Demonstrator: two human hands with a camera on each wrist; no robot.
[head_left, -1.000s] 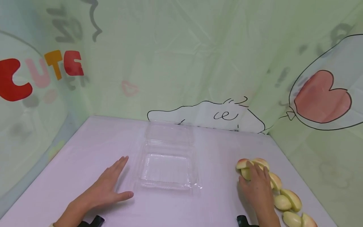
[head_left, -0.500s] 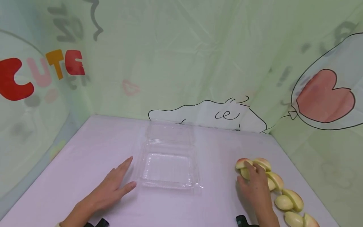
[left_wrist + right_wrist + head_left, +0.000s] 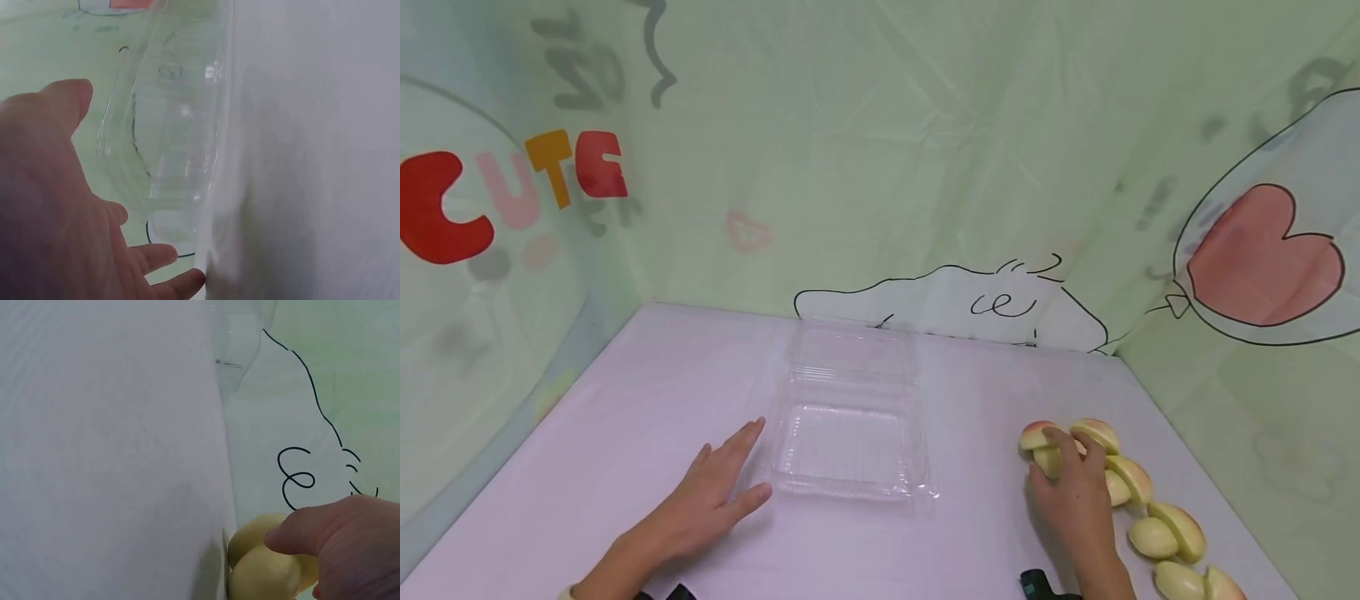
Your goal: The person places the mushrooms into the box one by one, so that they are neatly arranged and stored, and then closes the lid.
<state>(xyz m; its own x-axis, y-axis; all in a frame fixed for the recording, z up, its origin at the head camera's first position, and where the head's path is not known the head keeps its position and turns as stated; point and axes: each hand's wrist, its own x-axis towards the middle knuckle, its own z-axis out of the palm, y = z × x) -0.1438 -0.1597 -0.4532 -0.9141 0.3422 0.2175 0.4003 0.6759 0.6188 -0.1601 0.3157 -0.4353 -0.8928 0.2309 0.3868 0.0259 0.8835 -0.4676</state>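
Note:
A clear plastic clamshell box [image 3: 842, 486] lies with its lid [image 3: 853, 350] raised at the back. My left hand [image 3: 700, 504] is just left of the box, fingers extended and thumb apart, holding nothing. At the right, my right hand [image 3: 1075, 500] pinches apple slices at the far end of a row, its thumb against the pale flesh. One of them is a red-skinned apple slice [image 3: 1036, 435], with a pale apple slice [image 3: 1046, 460] below it. The right wrist view shows the thumb on these pale slices [image 3: 265, 575]; the other fingers are mostly hidden there.
More apple slices [image 3: 1178, 530] run in pairs along the table's right side toward the front. A pale cloth covers the table [image 3: 685, 358]. Printed fabric walls [image 3: 865, 167] enclose the back and sides.
The left hand has shifted right, closer to the box. The right hand has drawn its apple slices slightly left, widening the gap to the neighbouring slice. The head view has turned slightly.

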